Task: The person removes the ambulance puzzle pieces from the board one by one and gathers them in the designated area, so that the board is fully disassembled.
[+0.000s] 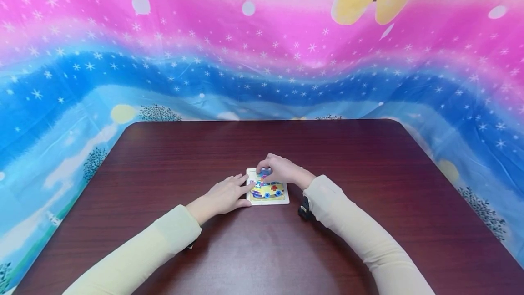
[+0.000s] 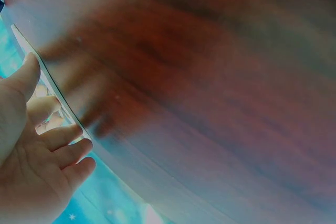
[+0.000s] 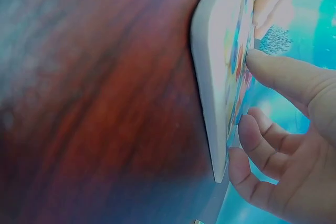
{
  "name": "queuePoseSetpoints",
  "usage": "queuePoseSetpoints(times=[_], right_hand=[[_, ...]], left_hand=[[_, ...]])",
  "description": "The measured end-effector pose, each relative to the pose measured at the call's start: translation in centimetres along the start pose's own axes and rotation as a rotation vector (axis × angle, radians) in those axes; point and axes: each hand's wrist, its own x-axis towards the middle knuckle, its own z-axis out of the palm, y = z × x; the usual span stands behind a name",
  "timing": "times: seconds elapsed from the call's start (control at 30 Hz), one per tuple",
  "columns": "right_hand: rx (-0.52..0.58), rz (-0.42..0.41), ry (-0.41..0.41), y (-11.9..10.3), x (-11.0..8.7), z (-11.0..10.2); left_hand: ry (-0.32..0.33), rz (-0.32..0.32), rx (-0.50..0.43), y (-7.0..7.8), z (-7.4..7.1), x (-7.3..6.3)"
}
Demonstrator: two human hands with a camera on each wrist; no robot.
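Observation:
A small square puzzle board (image 1: pixel 270 202) with a white rim lies flat on the table, showing a yellow ambulance (image 1: pixel 268 189) with a red cross. My left hand (image 1: pixel 224 195) rests at the board's left edge, fingers spread and fairly straight; the left wrist view shows its thumb and fingertips against that edge. Over the board's upper part, my right hand (image 1: pixel 284 170) pinches a small bluish puzzle piece (image 1: pixel 265 172) between thumb and fingers. In the right wrist view the board (image 3: pixel 207 72) is seen edge-on, and the piece is mostly hidden by the fingertips.
The dark reddish-brown table (image 1: pixel 196 149) extends on all sides of the board. Behind it and along its sides hangs a pink and blue patterned cloth (image 1: pixel 262 53). A black device (image 1: pixel 304 209) sits under the right wrist.

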Motion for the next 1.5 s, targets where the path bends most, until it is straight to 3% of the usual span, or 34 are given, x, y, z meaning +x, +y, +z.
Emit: queuePoseSetpoints(times=[1.0, 1.5], right_hand=[[0.003, 0.006, 0.016, 0.6, 0.0, 0.0], [0.089, 0.029, 0.079, 2.1, -1.2, -1.4]], left_hand=[[-0.014, -0.016, 0.001, -0.1, 0.0, 0.0], [-0.013, -0.011, 0.007, -0.1, 0.1, 0.1]])
